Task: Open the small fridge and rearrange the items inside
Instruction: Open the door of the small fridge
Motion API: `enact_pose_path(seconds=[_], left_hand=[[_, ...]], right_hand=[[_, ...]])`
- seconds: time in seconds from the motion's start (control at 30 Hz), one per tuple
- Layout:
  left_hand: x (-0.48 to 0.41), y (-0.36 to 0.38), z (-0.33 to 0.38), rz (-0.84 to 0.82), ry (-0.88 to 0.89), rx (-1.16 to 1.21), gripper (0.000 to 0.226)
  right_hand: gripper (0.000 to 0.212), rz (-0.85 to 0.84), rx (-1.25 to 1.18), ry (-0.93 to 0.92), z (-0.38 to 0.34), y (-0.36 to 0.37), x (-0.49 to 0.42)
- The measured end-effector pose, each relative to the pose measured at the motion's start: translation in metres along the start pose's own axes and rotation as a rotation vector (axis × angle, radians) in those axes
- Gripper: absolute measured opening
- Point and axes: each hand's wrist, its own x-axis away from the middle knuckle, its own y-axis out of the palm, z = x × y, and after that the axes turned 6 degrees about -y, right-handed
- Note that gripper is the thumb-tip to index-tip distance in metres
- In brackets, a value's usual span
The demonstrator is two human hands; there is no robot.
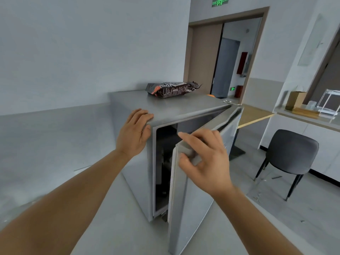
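A small grey fridge (174,105) stands on a grey surface against the wall. Its door (181,197) is swung partly open, hinged at the right. My right hand (204,159) grips the door's top left corner with fingers over the edge and thumb below. My left hand (134,133) rests flat on the fridge's top front left corner. The inside is dark; dim shapes show through the gap, too unclear to name. A dark snack bag (173,89) lies on top of the fridge near the back.
A dark grey chair (288,153) stands on the floor to the right. Behind it runs a white counter (301,122) with a cardboard box and a wire rack. An open doorway lies beyond the fridge.
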Motion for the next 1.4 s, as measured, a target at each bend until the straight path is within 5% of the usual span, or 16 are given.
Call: enact_pose_path(seconds=[0.17,0.63,0.93,1.4], left_hand=[[-0.002,-0.003,0.02,0.007,-0.112,-0.038,0.052],[-0.011,0.003,0.039,0.072,-0.062,-0.331,0.023],[-0.02,0.012,0.05,0.115,0.1,-0.533,0.039],[-0.014,0.003,0.069,-0.022,-0.011,-0.643,0.036]], right_hand=[[0.013,-0.043,-0.005,0.053,0.003,-0.037,0.015],[0.009,0.04,0.292,0.135,0.029,-0.144,0.052],[0.013,0.023,0.685,0.147,0.057,-0.186,0.063],[0.019,0.007,0.902,0.21,0.13,-0.24,0.091]])
